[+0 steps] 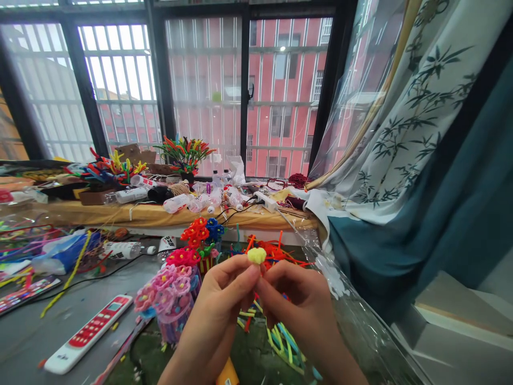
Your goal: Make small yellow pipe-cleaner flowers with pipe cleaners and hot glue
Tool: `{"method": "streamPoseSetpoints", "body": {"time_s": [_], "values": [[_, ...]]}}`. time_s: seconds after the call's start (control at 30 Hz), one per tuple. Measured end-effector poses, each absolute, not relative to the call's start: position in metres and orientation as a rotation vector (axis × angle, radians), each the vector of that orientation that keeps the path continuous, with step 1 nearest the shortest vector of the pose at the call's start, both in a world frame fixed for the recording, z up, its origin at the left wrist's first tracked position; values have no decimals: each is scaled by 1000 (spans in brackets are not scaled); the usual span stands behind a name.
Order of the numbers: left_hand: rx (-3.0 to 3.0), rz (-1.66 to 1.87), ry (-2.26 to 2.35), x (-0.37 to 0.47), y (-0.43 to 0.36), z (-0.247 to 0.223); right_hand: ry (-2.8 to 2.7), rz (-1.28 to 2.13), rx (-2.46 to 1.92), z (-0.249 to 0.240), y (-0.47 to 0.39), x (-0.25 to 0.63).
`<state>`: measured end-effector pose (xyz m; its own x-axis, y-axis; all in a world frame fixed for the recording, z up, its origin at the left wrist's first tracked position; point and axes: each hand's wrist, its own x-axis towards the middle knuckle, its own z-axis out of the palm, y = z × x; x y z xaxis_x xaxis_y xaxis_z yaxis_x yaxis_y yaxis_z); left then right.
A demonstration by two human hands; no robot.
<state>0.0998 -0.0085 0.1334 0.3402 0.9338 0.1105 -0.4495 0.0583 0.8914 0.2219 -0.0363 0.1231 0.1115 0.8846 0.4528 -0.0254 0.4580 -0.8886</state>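
Observation:
A small, fuzzy yellow pipe cleaner (256, 255), bunched into a rounded shape, sticks up between my fingertips. My left hand (224, 299) is closed, pinching it from the left with thumb and forefinger. From the right, my right hand (298, 305) pinches just below the yellow bunch, its fingertips touching those of the left; its hold on the lower part is mostly hidden. Loose yellow and blue pipe-cleaner strips (286, 342) lie on the table under my hands. Left of my hands stands a bunch of pink and purple pipe-cleaner flowers (172, 294).
Red and blue pipe-cleaner flowers (196, 232) stand farther back, with orange-red pipe cleaners (276, 250) beyond my hands. A white remote control (90, 334) lies at left. Plastic bottles (178, 203) and a plug strip (266, 201) crowd the windowsill. Clear plastic sheeting (360, 315) hangs at right.

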Motion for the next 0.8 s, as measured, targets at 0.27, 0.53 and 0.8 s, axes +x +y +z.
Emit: {"method": "streamPoseSetpoints", "body": {"time_s": [0.27, 0.53, 0.8], "values": [[955, 1171, 557, 98, -10, 131, -1405, 868, -785, 119, -34, 221], [966, 1187, 587, 100, -6, 131, -1566, 779, -868, 122, -34, 235], [952, 1198, 584, 98, -5, 132, -1594, 867, -864, 120, -32, 242]]}}
